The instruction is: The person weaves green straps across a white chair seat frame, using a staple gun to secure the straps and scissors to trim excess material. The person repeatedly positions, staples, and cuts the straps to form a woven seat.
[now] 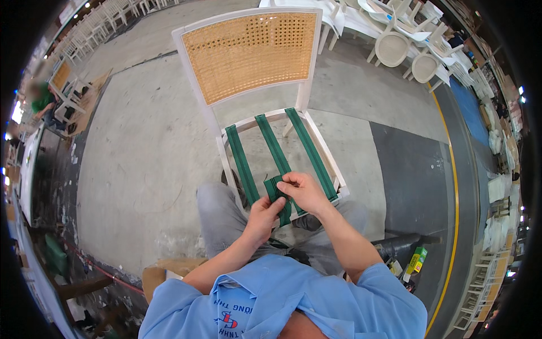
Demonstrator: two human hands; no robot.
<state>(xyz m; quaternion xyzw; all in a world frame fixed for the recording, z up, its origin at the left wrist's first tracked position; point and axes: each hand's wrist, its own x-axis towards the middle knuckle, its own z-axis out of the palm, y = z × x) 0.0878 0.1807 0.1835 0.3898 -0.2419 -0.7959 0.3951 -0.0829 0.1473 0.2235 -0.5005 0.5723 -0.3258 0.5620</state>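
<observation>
A white wooden chair frame (326,148) stands in front of me, its backrest filled with woven cane (251,53). Three green webbing straps (270,142) run from the back rail toward the front of the open seat. Over the front of the seat, my left hand (265,217) pinches a folded loose piece of green webbing (274,187). My right hand (305,192) grips the same piece from the other side, its fingers closed near the top of the fold. The front ends of the middle strap are partly hidden by my hands.
Stacked white chair parts (392,48) lie on a covered table at the far right. Rows of white chairs (96,28) line the far left, where a person in green (42,101) sits. A green-yellow box (416,260) lies beside me at the right.
</observation>
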